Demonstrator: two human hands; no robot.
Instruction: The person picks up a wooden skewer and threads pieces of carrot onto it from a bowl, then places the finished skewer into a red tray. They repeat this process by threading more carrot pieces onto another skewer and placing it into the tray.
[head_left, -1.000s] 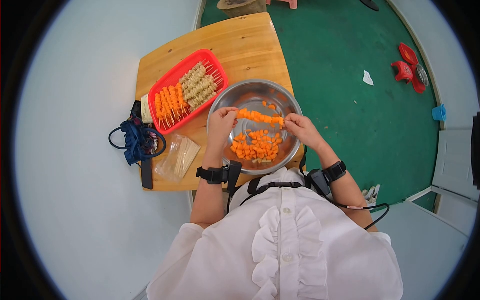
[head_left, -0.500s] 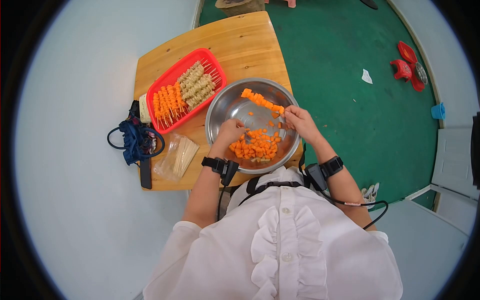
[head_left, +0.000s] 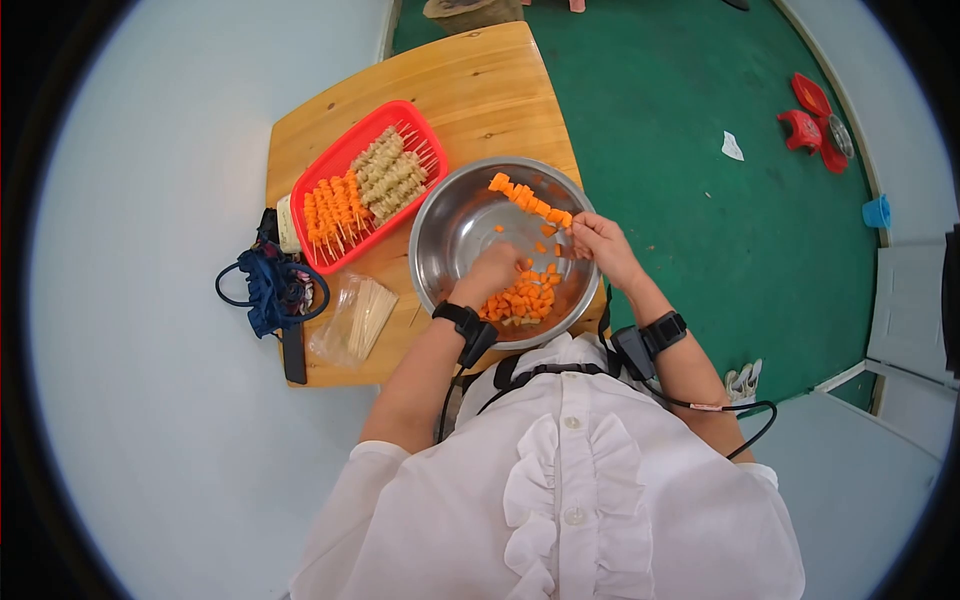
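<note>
1. The grained wooden desk [head_left: 500, 90] lies beneath both grips.
2. A round, shiny steel bowl [head_left: 440, 235] sits under the left grip [head_left: 494, 268] and just beside the right grip [head_left: 603, 246].
3. Well beyond the left grip, a red plastic tray [head_left: 350, 150] holds orange skewers [head_left: 335, 210] and knobbly, pale skewers [head_left: 392, 178].
4. Outward of the left grip lies clear, crinkled plastic around thin, straight sticks [head_left: 370, 320].
5. The left grip curls down at chunky orange pieces [head_left: 525, 296]; whether it pinches any is hidden.
6. The right grip is closed on one end of a tilted, blocky orange skewer [head_left: 528, 200], raised over the bowl.
</note>
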